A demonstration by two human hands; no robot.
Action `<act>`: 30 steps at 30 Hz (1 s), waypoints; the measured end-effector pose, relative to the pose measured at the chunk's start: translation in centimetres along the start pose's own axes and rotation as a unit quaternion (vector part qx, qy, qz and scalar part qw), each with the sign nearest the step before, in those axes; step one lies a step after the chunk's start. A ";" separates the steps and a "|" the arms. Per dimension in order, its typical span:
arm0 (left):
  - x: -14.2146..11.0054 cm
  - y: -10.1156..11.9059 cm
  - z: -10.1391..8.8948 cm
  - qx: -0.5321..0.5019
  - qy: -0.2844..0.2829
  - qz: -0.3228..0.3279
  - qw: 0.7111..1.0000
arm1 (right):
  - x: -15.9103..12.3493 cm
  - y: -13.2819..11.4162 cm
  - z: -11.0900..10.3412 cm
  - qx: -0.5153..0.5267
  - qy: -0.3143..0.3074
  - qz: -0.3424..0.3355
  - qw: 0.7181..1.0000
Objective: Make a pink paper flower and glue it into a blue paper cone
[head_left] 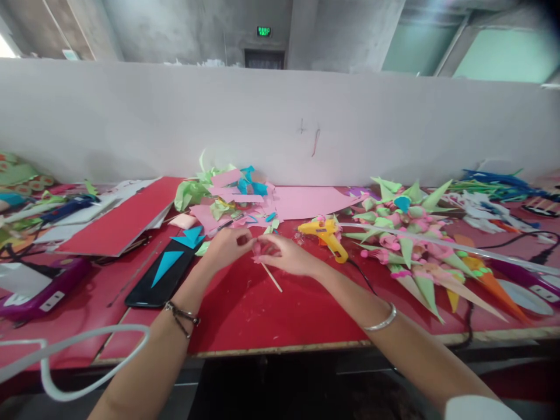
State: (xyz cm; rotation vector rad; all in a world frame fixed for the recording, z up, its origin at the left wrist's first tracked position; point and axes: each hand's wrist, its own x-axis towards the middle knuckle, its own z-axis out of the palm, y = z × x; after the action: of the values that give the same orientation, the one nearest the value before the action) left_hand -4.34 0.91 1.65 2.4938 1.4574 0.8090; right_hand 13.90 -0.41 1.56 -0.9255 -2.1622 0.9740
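Over the red table [245, 315], both my hands meet at a small crumpled pink paper piece [259, 256]. A thin pale stick [272, 278] slants down from it towards me. My right hand [289, 255] has its fingers curled around the pink paper piece. With thumb and forefinger pinched together, my left hand [228, 248] holds the paper's upper left edge; the fingertips are small and partly hidden. To the right of my right hand lies a yellow hot glue gun [324, 234]. A black phone [153, 287] with blue paper triangles [166, 266] lies left of my left hand.
Pink and green paper cones [411, 245] are heaped at right. Paper scraps [223, 186] and a pink sheet [306, 202] lie behind my hands. A red board [122, 219] and purple power strip [48, 291] are at left. A white partition [219, 122] stands behind.
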 end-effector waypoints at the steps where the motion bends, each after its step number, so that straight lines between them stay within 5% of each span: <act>1: 0.0 0.2 0.0 -0.011 0.002 -0.003 1.000 | -0.3 0.0 0.1 0.007 0.003 -0.004 1.000; 14: -0.1 2.0 0.7 -0.045 0.086 -0.052 0.994 | -0.2 1.6 0.9 0.110 0.041 0.004 0.993; 30: 0.0 2.0 0.8 -0.066 -0.009 0.059 0.996 | -0.3 2.2 0.2 0.112 0.104 -0.003 0.988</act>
State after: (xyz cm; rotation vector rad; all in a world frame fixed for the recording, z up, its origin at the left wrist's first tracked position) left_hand -2.38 -0.02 1.78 2.5004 1.2179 0.8707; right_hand 14.69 0.38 -0.36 -0.8702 -1.8393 1.0441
